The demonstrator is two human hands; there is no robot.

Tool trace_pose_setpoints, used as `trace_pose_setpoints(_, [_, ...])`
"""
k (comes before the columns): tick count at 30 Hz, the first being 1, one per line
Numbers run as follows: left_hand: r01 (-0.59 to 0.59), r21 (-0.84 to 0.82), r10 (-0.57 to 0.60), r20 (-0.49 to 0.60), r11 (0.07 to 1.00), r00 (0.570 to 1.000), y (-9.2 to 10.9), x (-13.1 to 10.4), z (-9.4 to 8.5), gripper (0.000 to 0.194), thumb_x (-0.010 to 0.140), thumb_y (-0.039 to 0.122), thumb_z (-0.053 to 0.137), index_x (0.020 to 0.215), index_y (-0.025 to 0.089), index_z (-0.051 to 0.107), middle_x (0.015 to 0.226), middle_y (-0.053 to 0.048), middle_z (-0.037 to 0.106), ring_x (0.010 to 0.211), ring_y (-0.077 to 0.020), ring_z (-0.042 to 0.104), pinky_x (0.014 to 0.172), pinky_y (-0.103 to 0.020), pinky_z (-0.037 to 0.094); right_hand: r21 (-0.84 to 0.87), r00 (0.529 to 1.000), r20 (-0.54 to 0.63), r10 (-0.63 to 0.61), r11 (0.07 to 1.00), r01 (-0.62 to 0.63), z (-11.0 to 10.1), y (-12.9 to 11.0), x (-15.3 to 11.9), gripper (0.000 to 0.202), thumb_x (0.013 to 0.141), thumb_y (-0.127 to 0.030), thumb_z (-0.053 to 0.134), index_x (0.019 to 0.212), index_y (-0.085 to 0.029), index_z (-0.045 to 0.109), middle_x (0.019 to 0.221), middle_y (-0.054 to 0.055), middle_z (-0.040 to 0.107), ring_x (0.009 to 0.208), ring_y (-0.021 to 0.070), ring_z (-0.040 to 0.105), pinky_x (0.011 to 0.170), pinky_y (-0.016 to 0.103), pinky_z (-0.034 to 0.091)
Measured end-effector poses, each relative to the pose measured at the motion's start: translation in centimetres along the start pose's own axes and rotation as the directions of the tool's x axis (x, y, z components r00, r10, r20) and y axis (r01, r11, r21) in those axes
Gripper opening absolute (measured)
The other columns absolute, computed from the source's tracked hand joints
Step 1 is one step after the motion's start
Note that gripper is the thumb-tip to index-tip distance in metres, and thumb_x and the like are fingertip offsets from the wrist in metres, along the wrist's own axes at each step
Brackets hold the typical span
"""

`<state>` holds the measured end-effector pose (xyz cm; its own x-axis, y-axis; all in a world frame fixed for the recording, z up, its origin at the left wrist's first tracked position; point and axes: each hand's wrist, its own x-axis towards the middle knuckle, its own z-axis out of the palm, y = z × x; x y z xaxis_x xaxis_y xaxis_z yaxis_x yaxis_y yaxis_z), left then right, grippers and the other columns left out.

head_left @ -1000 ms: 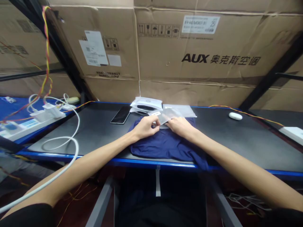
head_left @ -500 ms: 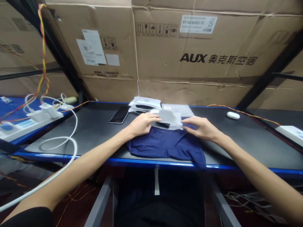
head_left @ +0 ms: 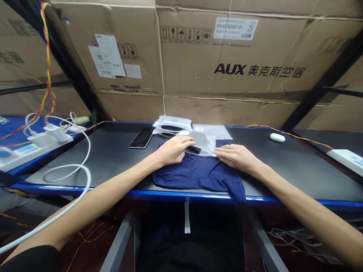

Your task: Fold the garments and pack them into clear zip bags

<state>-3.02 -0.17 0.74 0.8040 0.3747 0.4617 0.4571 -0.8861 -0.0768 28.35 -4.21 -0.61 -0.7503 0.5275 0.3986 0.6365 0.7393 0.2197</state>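
Observation:
A translucent white pouch with something dark inside lies over a dark blue cloth near the table's front edge. On the pouch's left side my left hand is closed, its fingers over the edge. My right hand has its fingers together at the pouch's right corner, closed on it. Behind my left hand, more white pouches with dark contents are stacked. Another flat pouch lies at the back. The cloth hangs slightly over the front edge at the right.
A black phone lies left of the pouches. A small white case sits at the right. Power strips and a looping white cable are at the left. Large cardboard boxes stand behind the table.
My right hand's fingers have come together and lowered slightly at the pouch's corner. My left hand has shifted a little, with its fingers further over the pouch. The view has moved slightly.

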Motion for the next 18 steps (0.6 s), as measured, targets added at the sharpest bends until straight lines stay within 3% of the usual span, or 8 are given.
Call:
trace_pose_setpoints(4, [-0.117,-0.037,0.118,0.003,0.992,0.993,2.0,1.6,0.6,0.030,0.096,0.020,0.054,0.124,0.017,0.063,0.129,-0.012,0.067,0.121,-0.0254,0.063,0.106,-0.040,0.050,0.023,0.999,-0.050,0.019,1.000,-0.018,0.1,-0.7,0.2,0.026,0.099,-0.022,0.051,0.103,-0.020,0.077,0.105,0.008,0.080,0.096,0.0219,0.075,0.091,0.034,0.058])
trace_pose_setpoints(9, [-0.141,0.094,0.138,0.045,0.985,0.989,3.9,3.5,2.3,0.025,0.101,0.032,0.053,0.111,0.017,0.069,0.105,-0.010,0.074,0.101,-0.0248,0.068,0.087,-0.036,0.052,0.008,0.995,-0.070,0.077,0.997,-0.076,0.0,-1.6,0.6,0.025,0.098,-0.022,0.051,0.095,-0.020,0.076,0.099,0.008,0.081,0.089,0.0211,0.077,0.089,0.033,0.058])
trace_pose_setpoints(14, [-0.091,0.180,0.094,-0.005,0.979,0.996,4.3,3.6,3.2,0.032,0.105,0.035,0.045,0.096,0.020,0.072,0.085,-0.005,0.073,0.077,-0.0189,0.067,0.071,-0.030,0.048,0.020,0.994,-0.050,0.096,0.995,-0.095,0.1,-2.1,0.7,0.026,0.098,-0.021,0.051,0.097,-0.020,0.076,0.099,0.009,0.081,0.088,0.0221,0.077,0.086,0.033,0.059])
trace_pose_setpoints(18, [-0.107,0.201,0.121,-0.058,0.974,0.991,4.1,3.2,3.3,0.031,0.105,0.034,0.043,0.102,0.024,0.072,0.082,-0.003,0.073,0.074,-0.0191,0.066,0.067,-0.031,0.047,0.028,0.995,-0.022,0.098,0.995,-0.098,0.2,-2.4,0.8,0.025,0.097,-0.023,0.052,0.095,-0.021,0.076,0.099,0.008,0.080,0.089,0.0222,0.076,0.085,0.033,0.060])
